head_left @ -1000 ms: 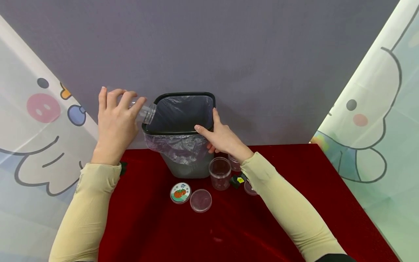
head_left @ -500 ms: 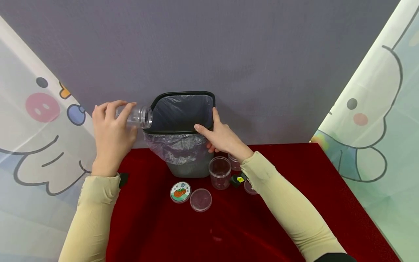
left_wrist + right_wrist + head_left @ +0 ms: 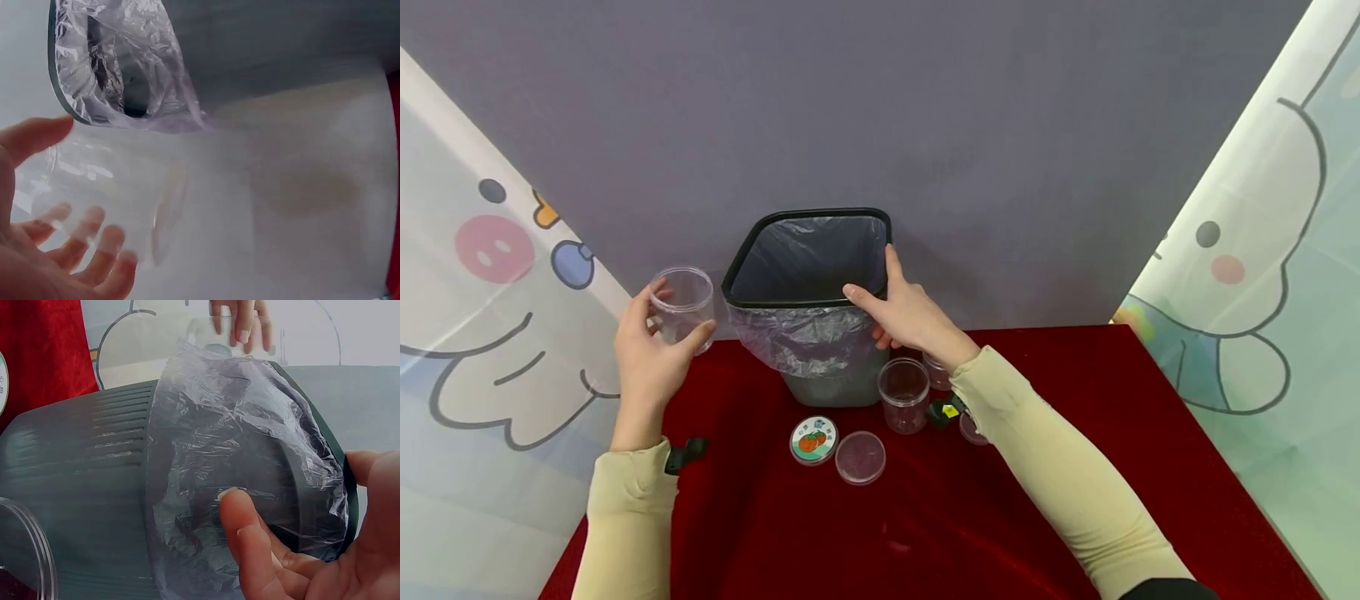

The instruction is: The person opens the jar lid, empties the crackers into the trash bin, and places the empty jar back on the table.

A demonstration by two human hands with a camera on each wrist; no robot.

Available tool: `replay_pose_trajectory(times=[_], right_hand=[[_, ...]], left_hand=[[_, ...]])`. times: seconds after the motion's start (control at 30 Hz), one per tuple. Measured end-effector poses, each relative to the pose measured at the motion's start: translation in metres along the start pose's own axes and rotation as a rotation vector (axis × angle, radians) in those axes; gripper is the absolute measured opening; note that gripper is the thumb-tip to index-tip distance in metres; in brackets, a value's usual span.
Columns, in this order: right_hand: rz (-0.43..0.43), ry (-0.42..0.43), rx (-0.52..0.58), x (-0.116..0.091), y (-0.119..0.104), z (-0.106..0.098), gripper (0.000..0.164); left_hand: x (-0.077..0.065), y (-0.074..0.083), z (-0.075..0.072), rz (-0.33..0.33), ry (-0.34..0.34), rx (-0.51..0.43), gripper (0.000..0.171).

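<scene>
My left hand (image 3: pixel 651 354) holds a clear plastic jar (image 3: pixel 683 296) upright, without a lid, just left of the bin. In the left wrist view, the thumb and curled fingers surround the see-through jar (image 3: pixel 119 181), and I see nothing inside it. A grey trash bin (image 3: pixel 838 390) with a black rim stands at the back, lined with a thin plastic bag (image 3: pixel 812 346) folded over the rim. My right hand (image 3: pixel 913 315) grips the bin's right front corner, thumb on the rim and index finger along its right side. The other fingers curl underneath, against the bag (image 3: pixel 206 456).
In front of the bin lie a round lid with an orange fruit picture (image 3: pixel 813 440) and a clear lid (image 3: pixel 861 458). An open clear jar (image 3: pixel 904 398) stands by the bin's right side. Behind it, another jar (image 3: pixel 937 375) is partly hidden by the right wrist. Red cloth (image 3: pixel 775 533) covers the table.
The left hand has drawn the jar back from the bin's left rim and lowered it, turning it from tipped towards the bin to upright. My right hand keeps its place on the rim.
</scene>
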State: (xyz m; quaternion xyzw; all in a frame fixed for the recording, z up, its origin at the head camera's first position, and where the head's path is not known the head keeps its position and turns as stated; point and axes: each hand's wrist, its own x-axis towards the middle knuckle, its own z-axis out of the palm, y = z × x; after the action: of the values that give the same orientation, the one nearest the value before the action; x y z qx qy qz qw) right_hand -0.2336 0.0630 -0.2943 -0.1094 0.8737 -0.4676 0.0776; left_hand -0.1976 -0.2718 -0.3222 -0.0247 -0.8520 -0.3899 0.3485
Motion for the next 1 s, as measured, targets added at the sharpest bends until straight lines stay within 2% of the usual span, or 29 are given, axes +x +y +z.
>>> replay_pose_trajectory(times=[0.1,0.2,0.37,0.63,0.83,1.0], right_hand=[[-0.001,0.001,-0.001,0.000,0.000,0.000,0.108],[-0.004,0.005,0.002,-0.001,0.000,0.000,0.108],[-0.008,0.008,0.006,-0.001,0.001,-0.001,0.109],[-0.006,0.000,0.007,-0.001,0.000,-0.001,0.109],[-0.001,0.002,0.007,-0.001,-0.001,0.000,0.108],[-0.002,0.002,0.002,-0.002,-0.001,0.000,0.108]], left_hand=[[-0.007,-0.004,-0.002,-0.131,-0.062,-0.070,0.073],[-0.014,-0.012,-0.003,-0.191,-0.116,-0.091,0.073],[-0.028,-0.031,0.004,-0.198,-0.191,-0.071,0.074],[-0.056,-0.067,0.031,-0.210,-0.310,-0.069,0.073],[-0.071,-0.093,0.051,-0.254,-0.368,-0.088,0.075],[-0.081,-0.107,0.063,-0.299,-0.419,-0.136,0.078]])
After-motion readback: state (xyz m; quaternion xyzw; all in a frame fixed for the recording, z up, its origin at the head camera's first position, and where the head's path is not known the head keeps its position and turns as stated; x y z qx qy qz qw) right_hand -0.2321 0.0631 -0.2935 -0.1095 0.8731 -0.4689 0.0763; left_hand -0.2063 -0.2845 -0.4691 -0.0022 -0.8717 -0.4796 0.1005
